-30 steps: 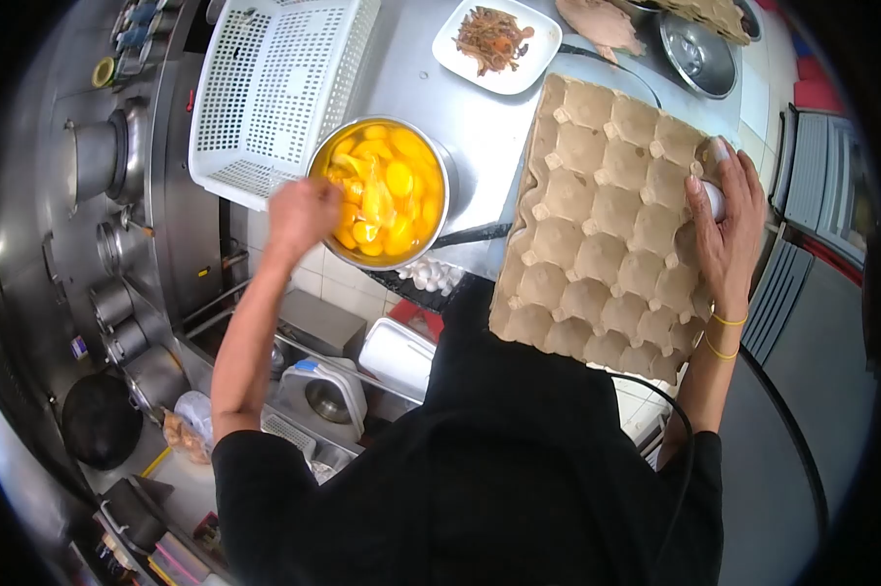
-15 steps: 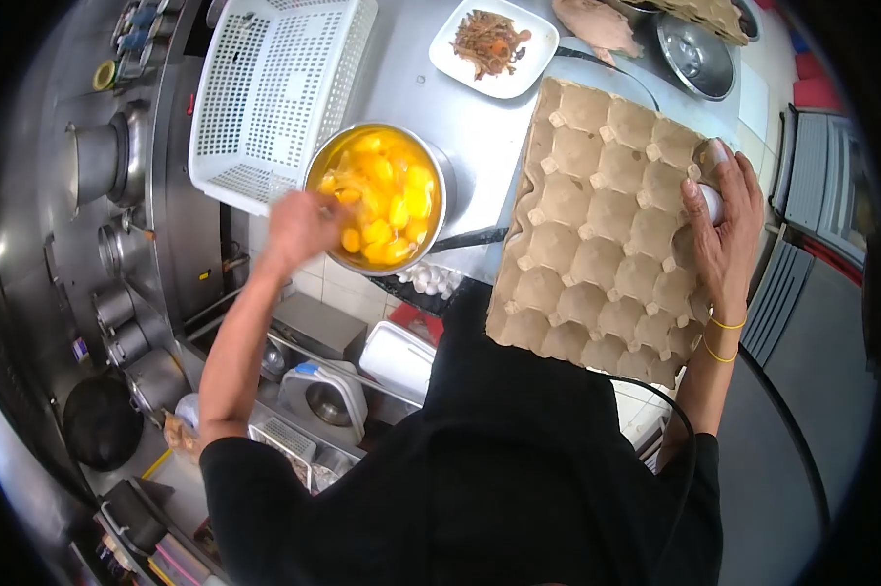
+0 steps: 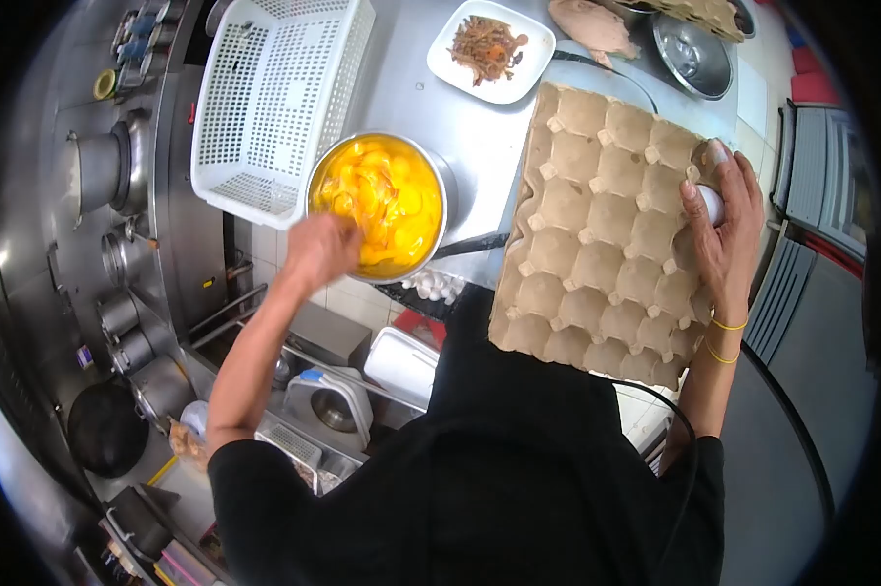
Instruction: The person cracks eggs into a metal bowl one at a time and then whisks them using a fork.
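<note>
My left hand [image 3: 322,253] is at the near left rim of a steel pot [image 3: 444,210] and is blurred by motion; what its fingers hold, if anything, cannot be made out. Many cracked eggs with whole and broken yolks [image 3: 387,205] fill the pot. On the right, my right hand [image 3: 729,220] curls around one white egg [image 3: 711,205] at the right edge of a cardboard egg tray [image 3: 597,230]. The tray's visible cups hold no other eggs. White eggshells [image 3: 433,285] lie just below the pot.
A white perforated basket [image 3: 265,107] stands left of the pot. Beyond are a square plate of cooked food [image 3: 489,51], raw meat [image 3: 595,31] and a metal bowl [image 3: 694,59]. A black strap [image 3: 472,244] runs between pot and tray.
My left hand has moved slightly down and right beside the pot, and the yolks have shifted. My right hand keeps its grip on the egg by the tray.
</note>
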